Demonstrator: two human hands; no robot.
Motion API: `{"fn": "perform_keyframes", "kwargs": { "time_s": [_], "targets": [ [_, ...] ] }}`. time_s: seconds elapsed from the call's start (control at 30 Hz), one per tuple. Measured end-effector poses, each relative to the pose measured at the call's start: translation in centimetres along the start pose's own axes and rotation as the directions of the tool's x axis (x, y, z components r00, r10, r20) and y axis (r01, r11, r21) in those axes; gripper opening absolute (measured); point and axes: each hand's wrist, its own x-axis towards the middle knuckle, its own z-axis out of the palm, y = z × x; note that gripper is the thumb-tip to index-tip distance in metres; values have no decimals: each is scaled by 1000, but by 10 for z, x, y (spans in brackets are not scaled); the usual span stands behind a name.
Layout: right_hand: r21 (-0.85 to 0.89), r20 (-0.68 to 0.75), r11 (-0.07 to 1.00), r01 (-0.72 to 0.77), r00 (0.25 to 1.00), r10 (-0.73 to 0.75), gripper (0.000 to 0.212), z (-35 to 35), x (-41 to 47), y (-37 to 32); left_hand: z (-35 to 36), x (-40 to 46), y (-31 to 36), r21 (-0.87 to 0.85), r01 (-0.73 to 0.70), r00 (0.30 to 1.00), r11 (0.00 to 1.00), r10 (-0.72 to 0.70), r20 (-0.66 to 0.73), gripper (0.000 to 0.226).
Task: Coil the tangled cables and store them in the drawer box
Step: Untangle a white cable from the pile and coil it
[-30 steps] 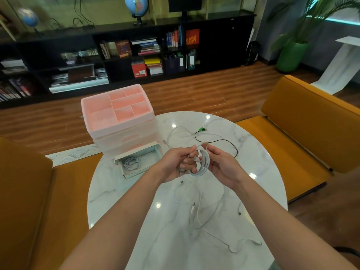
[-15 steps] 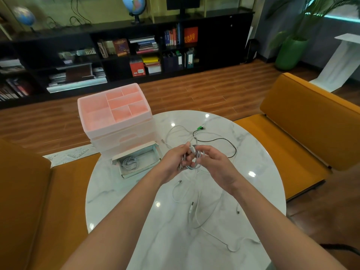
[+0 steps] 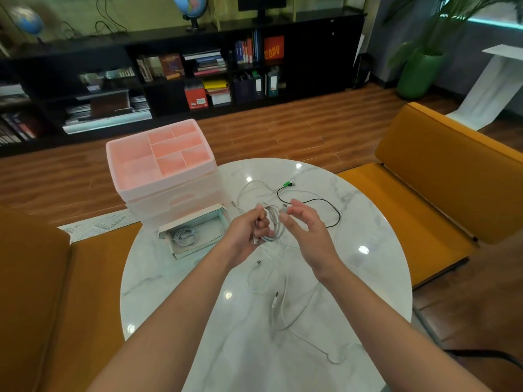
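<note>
Both hands hover over the middle of the round marble tabletop (image 3: 353,278): the left hand (image 3: 249,232) grips a coiled white cable (image 3: 273,224), while the right hand (image 3: 304,227) pinches that cable's plug end with thumb and forefinger, its other fingers spread loose. Nearer the front edge, loose white cables (image 3: 283,304) sprawl uncoiled. Toward the far edge lies a black cable (image 3: 325,202) with a green plug, and at the far left edge stands the pink drawer box (image 3: 164,176), its bottom drawer (image 3: 198,232) pulled out with another coiled cable (image 3: 184,236) inside.
</note>
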Motion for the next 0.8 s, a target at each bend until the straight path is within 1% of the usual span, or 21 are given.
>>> {"fn": "perform_keyframes", "kwargs": {
  "time_s": [0.1, 0.17, 0.2, 0.27, 0.33, 0.43, 0.47, 0.57, 0.63, 0.7, 0.77, 0.8],
  "targets": [
    [88, -2, 995, 40, 999, -40, 24, -4, -4, 1, -5, 0, 2, -76, -27, 998, 997, 23, -55, 38],
    [149, -23, 987, 64, 998, -61, 26, -4, -6, 1, -5, 1, 2, -79, -52, 995, 995, 45, -89, 39],
    [182, -28, 981, 62, 998, -58, 26, -4, -5, 1, -4, 1, 1, -57, -66, 993, 996, 59, -104, 39],
    [220, -24, 974, 43, 999, -39, 26, -5, -3, 1, -2, 3, -1, 39, -88, 985, 995, 93, -145, 40],
    [221, -13, 975, 31, 1000, -29, 24, -7, -1, -2, -2, 5, -5, 142, -94, 973, 985, 121, -195, 40],
    [191, 8, 982, 1, 1000, -3, 24, -7, 1, -4, 1, 6, -5, 146, -123, 955, 982, 157, -252, 37],
    [205, 6, 979, -9, 1000, 8, 24, -7, 1, -4, 4, 5, -4, 142, -135, 950, 981, 169, -264, 36],
    [350, -44, 936, -34, 998, 53, 21, -5, 4, -3, 11, 3, 0, 197, -147, 933, 969, 202, -298, 33],
    [463, -98, 885, -45, 990, 101, 21, -5, 6, -2, 11, 3, 2, 275, -160, 926, 948, 241, -292, 34],
    [510, -136, 860, -28, 984, 113, 22, -7, 8, 0, 8, 4, 5, 433, -165, 923, 886, 294, -249, 36],
    [444, -161, 896, -10, 983, 91, 17, -12, 10, 2, 4, 5, 4, 612, -155, 921, 776, 338, -195, 38],
    [383, -158, 924, -8, 985, 74, 21, -14, 10, 2, 4, 5, 3, 652, -150, 922, 744, 343, -180, 38]
  ]
}}
